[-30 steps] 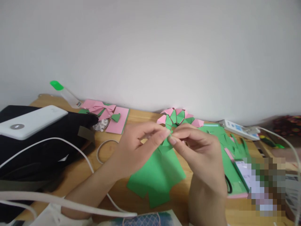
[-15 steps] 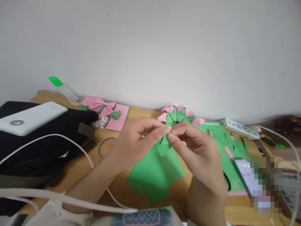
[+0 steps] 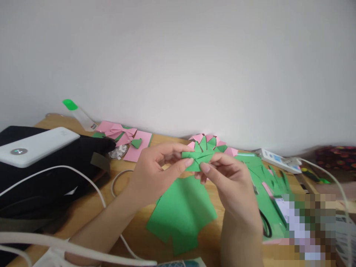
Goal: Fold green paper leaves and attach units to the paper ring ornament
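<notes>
Between my two hands is a small folded piece of green paper [image 3: 196,160], creased and held up above the table. My left hand [image 3: 160,168] pinches its left end between thumb and fingers. On the other end, my right hand [image 3: 226,174] grips it with the thumb in front and fingers behind. Below lie green paper sheets [image 3: 182,215] with uneven, stepped edges. Just behind the hands sits a ring of folded pink and green paper pieces [image 3: 205,141], partly hidden by the held paper.
Folded pink paper [image 3: 121,132] lies at the back left. A white power bank [image 3: 41,146] rests on a black bag [image 3: 91,148]. At right are a power strip [image 3: 278,160], green paper scraps [image 3: 263,196] and a partly blurred phone [image 3: 280,207]. A white cable [image 3: 83,250] crosses the front.
The green paper has been turned so its broad, creased face shows. My fingertips have moved apart, from almost meeting to opposite ends of it. The view has tilted slightly.
</notes>
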Demonstrator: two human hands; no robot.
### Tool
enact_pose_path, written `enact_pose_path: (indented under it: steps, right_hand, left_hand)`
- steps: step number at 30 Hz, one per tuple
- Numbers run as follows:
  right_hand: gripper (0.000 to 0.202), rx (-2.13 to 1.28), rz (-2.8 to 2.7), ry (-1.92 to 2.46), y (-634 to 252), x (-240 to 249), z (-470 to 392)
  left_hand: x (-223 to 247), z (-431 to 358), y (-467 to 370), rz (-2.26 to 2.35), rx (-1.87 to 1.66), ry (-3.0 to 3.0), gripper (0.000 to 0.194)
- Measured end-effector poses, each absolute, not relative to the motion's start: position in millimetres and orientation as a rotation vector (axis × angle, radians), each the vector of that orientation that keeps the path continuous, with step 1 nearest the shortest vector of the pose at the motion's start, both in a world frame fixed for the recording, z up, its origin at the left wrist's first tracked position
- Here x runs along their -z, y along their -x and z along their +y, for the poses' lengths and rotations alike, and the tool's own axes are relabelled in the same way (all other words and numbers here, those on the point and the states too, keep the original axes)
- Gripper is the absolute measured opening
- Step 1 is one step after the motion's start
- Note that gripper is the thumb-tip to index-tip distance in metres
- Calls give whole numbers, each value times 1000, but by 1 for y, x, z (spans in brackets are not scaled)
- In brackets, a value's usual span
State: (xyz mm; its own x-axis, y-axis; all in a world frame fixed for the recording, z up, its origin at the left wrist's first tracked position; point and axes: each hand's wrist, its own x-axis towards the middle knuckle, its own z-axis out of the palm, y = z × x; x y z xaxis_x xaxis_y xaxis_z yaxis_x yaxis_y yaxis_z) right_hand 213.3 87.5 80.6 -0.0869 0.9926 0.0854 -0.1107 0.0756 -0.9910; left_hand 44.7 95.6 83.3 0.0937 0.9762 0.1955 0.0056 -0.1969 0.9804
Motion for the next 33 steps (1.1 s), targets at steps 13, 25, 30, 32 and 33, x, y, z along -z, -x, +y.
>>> enact_pose_path:
  steps: [13,25,30,32,33]
  right_hand:
    - [26,73,-1642,1041,-193,-67,76]
    - [18,371,-1750,1020,-188,-75,71]
    - [17,317,-1739,999,-189,-75,70]
    - [18,303,-1739,993,-190,-74,70]
    - [20,300,-1741,993,-190,-74,70]
  left_hand:
    - [-73,89,-55,1201,-1712,-1932,22]
    - [-79,89,-52,655,-1392,-1056,38]
    - [-81,87,-49,602,-1348,-1065,33]
    - [-82,86,-48,601,-1341,-1043,31]
    - [-82,85,-48,612,-1343,-1030,29]
